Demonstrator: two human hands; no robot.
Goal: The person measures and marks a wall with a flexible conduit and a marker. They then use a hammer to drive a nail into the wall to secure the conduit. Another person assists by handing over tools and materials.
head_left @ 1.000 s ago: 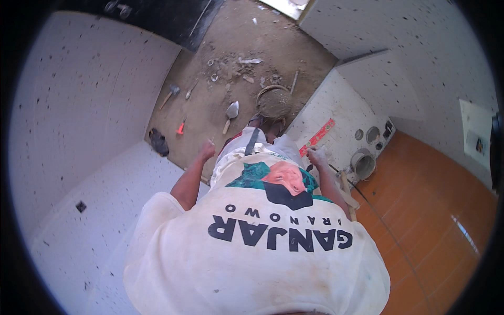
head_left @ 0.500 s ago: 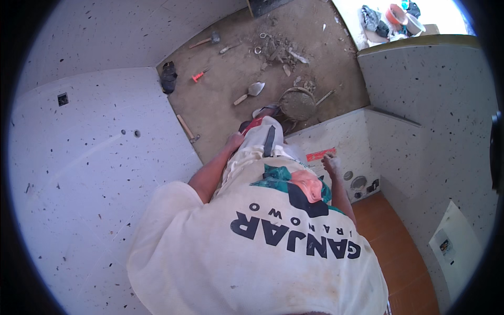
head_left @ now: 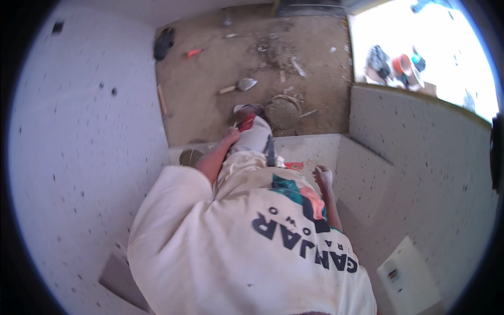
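My left hand (head_left: 232, 135) is beside my bent leg, close to a red patch of cloth (head_left: 246, 124). Its fingers are closed; a small pale bit shows at their tips, too small to name. Out to the right of my body, my right hand (head_left: 323, 177) hangs in the air with loosely bent fingers, slightly apart, and no object shows in it. Near it, a red printed strip (head_left: 294, 165) lies on a white surface. Beyond my foot, a round bucket of grey mortar (head_left: 282, 112) stands on the floor with a stick-like handle beside it. A trowel (head_left: 245, 84) lies left of the bucket.
Speckled pale walls rise at left (head_left: 68, 157) and right (head_left: 420, 163). An orange-handled tool (head_left: 193, 53), a dark shoe-like item (head_left: 164, 43) and a wooden handle (head_left: 161, 100) lie along the left wall. Rubble (head_left: 297, 66) litters the dirt floor. Buckets (head_left: 403, 65) stand outside the opening.
The view has tilted and turned, bringing more of the opening into sight. My right hand has moved away from the red strip, its fingers looser. My left hand stays by my leg.
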